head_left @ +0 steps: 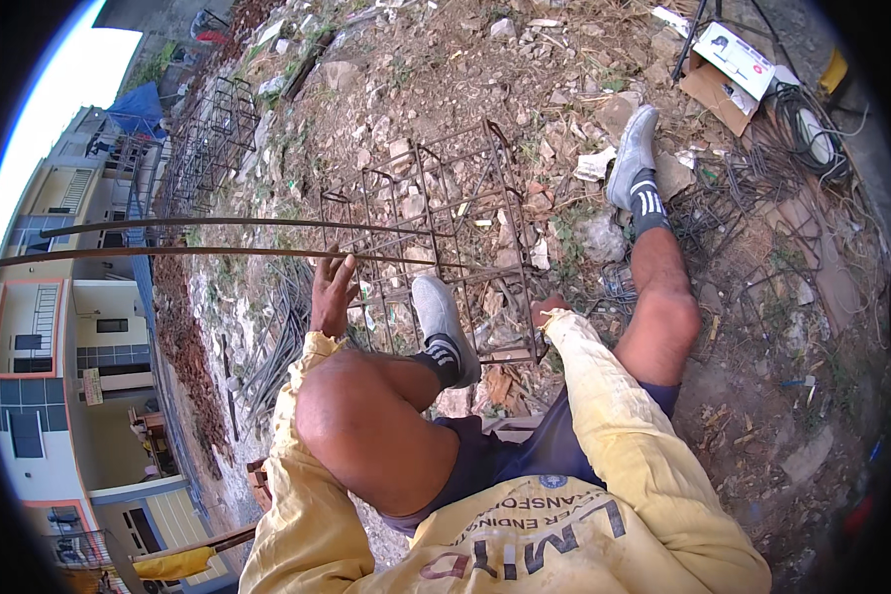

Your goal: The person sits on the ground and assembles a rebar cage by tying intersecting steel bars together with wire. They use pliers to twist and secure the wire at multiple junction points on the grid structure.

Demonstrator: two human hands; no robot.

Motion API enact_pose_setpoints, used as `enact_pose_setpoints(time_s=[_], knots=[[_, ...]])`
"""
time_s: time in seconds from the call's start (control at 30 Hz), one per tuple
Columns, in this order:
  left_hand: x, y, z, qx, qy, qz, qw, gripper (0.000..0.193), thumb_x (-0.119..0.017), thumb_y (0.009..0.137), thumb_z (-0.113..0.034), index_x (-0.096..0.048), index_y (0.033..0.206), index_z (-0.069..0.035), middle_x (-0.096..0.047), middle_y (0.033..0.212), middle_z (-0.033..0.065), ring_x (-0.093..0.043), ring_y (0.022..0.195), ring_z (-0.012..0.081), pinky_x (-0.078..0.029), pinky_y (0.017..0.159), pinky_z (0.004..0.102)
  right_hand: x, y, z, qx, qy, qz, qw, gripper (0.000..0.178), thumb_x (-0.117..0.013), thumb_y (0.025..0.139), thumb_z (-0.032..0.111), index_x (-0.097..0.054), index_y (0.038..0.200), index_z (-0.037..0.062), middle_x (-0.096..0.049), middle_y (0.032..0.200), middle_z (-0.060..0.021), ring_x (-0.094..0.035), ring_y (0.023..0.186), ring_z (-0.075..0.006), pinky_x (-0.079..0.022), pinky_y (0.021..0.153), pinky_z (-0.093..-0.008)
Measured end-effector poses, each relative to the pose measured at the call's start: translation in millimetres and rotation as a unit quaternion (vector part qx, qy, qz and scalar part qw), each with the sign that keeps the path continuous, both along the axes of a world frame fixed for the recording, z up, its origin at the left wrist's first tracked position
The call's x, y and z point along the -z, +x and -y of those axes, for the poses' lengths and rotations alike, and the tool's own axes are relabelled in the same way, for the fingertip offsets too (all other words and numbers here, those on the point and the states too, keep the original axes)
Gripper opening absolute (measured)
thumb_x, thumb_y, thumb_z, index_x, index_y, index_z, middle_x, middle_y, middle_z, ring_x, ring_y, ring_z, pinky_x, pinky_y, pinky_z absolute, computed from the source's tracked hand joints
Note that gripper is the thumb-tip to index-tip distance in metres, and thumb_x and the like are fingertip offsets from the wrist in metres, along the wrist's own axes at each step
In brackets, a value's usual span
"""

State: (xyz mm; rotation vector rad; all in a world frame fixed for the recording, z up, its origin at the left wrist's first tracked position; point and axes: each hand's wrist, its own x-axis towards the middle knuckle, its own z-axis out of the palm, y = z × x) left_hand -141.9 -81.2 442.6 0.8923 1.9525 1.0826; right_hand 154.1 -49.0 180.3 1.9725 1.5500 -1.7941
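Observation:
A cage of rusty reinforcing bars (428, 213), with square hoops tied along it, lies between my legs on the rubble. Two long steel rods, an upper rod (238, 223) and a lower rod (188, 251), run from it out to the left. My left hand (333, 295) is raised to the lower rod, its fingers crooked at the bar and its thumb apart. By the near right side of the cage is my right hand (548, 308), mostly hidden by the yellow sleeve. Whether its fingers grip a bar I cannot tell.
My left shoe (442, 322) is among the cage bars; my right shoe (632, 158) rests on rubble beyond. More bar cages (208, 139) stand far left. A cardboard box (731, 74) and coiled cable (812, 129) lie at the upper right. Loose wire (752, 193) litters the ground.

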Motion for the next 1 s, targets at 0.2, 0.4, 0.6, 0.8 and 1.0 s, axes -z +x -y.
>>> enact_pose_setpoints(time_s=[0.2, 0.4, 0.6, 0.8, 1.0], knots=[[68.7, -27.4, -57.8, -0.008, 0.176, 0.192, 0.965, 0.040, -0.051, 0.096, -0.036, -0.050, 0.119, -0.003, -0.046, 0.070, -0.0002, -0.045, 0.064, 0.0113, -0.041, 0.065, 0.0283, -0.8, -17.0, 10.1, 0.024, 0.008, 0.052, 0.998, 0.067, -0.058, 0.085, 0.044, -0.037, 0.128, -0.0031, -0.053, 0.118, -0.0336, -0.053, 0.112, -0.0459, -0.042, 0.096, -0.0490], [71.7, -1.6, -64.6, -0.062, 0.223, 0.170, 0.958, 0.035, -0.040, 0.099, -0.030, -0.051, 0.116, -0.001, -0.027, 0.057, -0.0051, -0.025, 0.048, 0.0067, -0.025, 0.045, 0.0241, -17.9, -26.2, 14.8, 0.061, -0.005, 0.101, 0.993, 0.064, -0.053, 0.088, 0.047, -0.045, 0.122, -0.0059, -0.052, 0.120, -0.0338, -0.051, 0.113, -0.0470, -0.040, 0.097, -0.0491], [70.1, 1.6, -68.6, -0.073, 0.211, 0.177, 0.959, 0.034, -0.035, 0.092, -0.010, -0.048, 0.121, 0.001, -0.026, 0.056, -0.0053, -0.022, 0.047, 0.0060, -0.023, 0.043, 0.0231, 13.6, -19.0, 18.7, 0.056, 0.026, 0.048, 0.997, 0.063, -0.049, 0.088, 0.048, -0.047, 0.118, -0.0073, -0.054, 0.116, -0.0340, -0.051, 0.112, -0.0472, -0.040, 0.097, -0.0476], [45.9, 19.1, -53.8, -0.056, 0.198, 0.116, 0.972, 0.050, -0.043, 0.089, -0.006, -0.032, 0.138, 0.000, -0.032, 0.059, -0.0053, -0.028, 0.050, 0.0051, -0.026, 0.047, 0.0224, -16.1, -31.2, 17.9, 0.002, -0.010, 0.087, 0.996, 0.060, -0.049, 0.088, 0.049, -0.051, 0.113, -0.0049, -0.053, 0.119, -0.0315, -0.049, 0.115, -0.0453, -0.038, 0.097, -0.0492], [57.8, 11.2, -68.3, -0.041, 0.189, 0.132, 0.972, 0.043, -0.036, 0.086, -0.003, -0.041, 0.129, -0.001, -0.033, 0.060, -0.0048, -0.029, 0.050, 0.0059, -0.027, 0.046, 0.0230, 32.6, -28.4, 15.1, 0.069, 0.010, 0.181, 0.981, 0.058, -0.051, 0.087, 0.053, -0.054, 0.108, -0.0007, -0.062, 0.105, -0.0238, -0.061, 0.097, -0.0362, -0.047, 0.084, -0.0454]])
